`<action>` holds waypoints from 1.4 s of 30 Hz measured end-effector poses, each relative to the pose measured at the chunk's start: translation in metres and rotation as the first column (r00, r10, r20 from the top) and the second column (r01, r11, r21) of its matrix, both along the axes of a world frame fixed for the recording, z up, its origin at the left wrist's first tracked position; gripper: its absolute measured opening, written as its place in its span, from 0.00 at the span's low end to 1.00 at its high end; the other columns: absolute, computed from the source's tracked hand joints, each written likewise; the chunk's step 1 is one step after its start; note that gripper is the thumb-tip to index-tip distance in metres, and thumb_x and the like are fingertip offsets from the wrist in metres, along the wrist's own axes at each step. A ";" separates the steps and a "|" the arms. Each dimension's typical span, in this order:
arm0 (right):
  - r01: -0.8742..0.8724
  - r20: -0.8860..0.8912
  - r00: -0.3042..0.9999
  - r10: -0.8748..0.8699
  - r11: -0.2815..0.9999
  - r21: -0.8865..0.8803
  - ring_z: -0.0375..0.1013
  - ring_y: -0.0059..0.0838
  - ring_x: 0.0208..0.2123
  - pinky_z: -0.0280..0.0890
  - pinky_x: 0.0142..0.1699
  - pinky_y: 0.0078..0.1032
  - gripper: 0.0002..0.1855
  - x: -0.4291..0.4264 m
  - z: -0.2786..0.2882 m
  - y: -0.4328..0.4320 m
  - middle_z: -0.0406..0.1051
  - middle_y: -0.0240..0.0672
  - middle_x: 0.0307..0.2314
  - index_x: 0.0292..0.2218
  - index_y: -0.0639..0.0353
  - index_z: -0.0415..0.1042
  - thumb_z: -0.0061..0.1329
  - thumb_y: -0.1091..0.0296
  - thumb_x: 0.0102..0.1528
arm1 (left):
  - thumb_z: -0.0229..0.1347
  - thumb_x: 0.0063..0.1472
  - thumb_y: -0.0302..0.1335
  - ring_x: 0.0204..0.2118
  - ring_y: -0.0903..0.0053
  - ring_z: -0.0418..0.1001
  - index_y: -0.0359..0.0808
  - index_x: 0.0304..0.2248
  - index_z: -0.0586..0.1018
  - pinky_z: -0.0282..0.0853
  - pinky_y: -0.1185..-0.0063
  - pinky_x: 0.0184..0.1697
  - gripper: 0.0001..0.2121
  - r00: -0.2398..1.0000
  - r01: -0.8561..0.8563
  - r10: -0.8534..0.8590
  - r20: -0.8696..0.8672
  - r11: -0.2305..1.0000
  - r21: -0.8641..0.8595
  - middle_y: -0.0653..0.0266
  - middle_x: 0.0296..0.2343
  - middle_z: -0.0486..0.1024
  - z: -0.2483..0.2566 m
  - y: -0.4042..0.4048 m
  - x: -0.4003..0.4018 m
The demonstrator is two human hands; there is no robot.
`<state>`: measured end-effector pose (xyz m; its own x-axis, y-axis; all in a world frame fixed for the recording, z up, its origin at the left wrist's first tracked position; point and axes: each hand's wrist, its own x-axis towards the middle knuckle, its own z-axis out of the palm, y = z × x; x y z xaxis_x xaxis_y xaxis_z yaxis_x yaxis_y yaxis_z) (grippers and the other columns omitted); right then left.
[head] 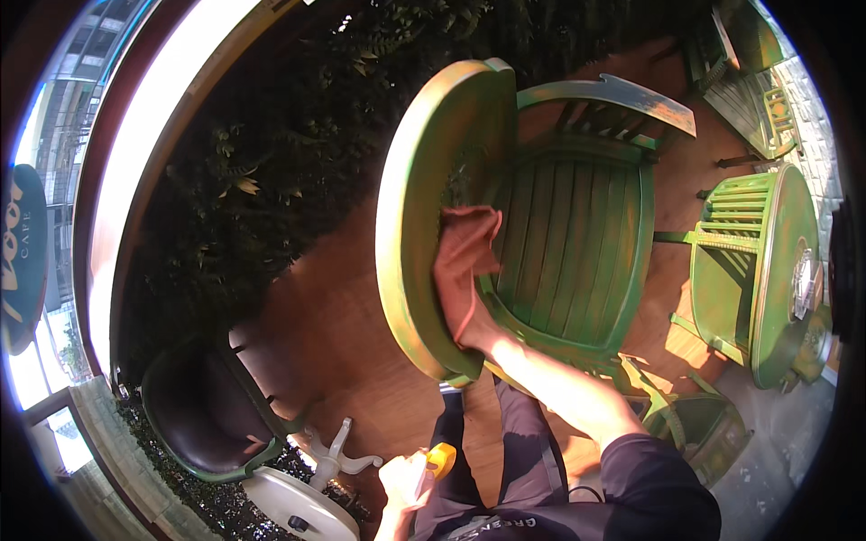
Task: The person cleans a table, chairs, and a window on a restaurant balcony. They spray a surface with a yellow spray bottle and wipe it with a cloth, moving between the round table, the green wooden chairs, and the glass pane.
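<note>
My right hand (pixel 480 330) presses a reddish-pink cloth (pixel 467 260) against a curved green wooden panel (pixel 423 203), which looks like a round tabletop. The cloth covers most of its fingers. Right beside the panel stands a green wooden chair with a slatted seat (pixel 575 237) and a curved, worn backrest (pixel 609 101). Low in the view, in front of my legs, my left hand (pixel 400 479) grips a small bottle with a yellow top (pixel 442 458), perhaps a sprayer. The fingers hide most of its body.
A dark padded chair (pixel 203 406) and a white pedestal table (pixel 304 507) lie at lower left. Dark foliage (pixel 257 169) runs along the left and top. Another round green table (pixel 778 284) with chairs stands at right. Wooden flooring (pixel 338 304) lies between.
</note>
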<state>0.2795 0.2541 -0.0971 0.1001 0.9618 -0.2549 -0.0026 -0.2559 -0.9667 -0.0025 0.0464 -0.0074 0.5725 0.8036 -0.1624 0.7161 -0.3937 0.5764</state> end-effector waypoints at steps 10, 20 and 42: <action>0.124 0.678 0.455 -0.577 0.795 0.594 0.61 0.66 0.59 0.59 0.66 0.49 0.38 -0.017 0.069 0.012 0.58 0.67 0.58 0.62 0.82 0.54 0.47 0.73 0.53 | 0.53 0.59 0.33 0.21 0.65 0.72 0.30 0.43 0.80 0.70 0.68 0.29 0.17 0.977 0.142 -0.148 0.153 0.989 0.046 0.65 0.24 0.81 -0.001 -0.002 -0.054; 0.541 0.739 0.488 -0.464 0.826 0.162 0.75 0.48 0.43 0.68 0.50 0.43 0.07 -0.071 0.002 -0.416 0.77 0.44 0.35 0.38 0.60 0.75 0.47 0.71 0.59 | 0.57 0.53 0.27 0.22 0.57 0.77 0.32 0.38 0.81 0.75 0.70 0.26 0.12 0.826 0.558 -0.563 0.013 0.821 0.121 0.55 0.23 0.77 -0.011 0.043 -0.147; -0.101 0.084 -0.994 0.067 -0.851 -0.516 0.74 0.30 0.42 0.69 0.48 0.31 0.20 -0.788 -0.023 -0.881 0.74 0.37 0.39 0.45 0.58 0.75 0.45 0.50 0.66 | 0.62 0.56 0.42 0.34 0.46 0.80 0.42 0.42 0.78 0.77 0.57 0.39 0.18 0.300 0.954 -0.932 -0.203 0.294 0.056 0.48 0.29 0.81 -0.007 -0.242 -0.003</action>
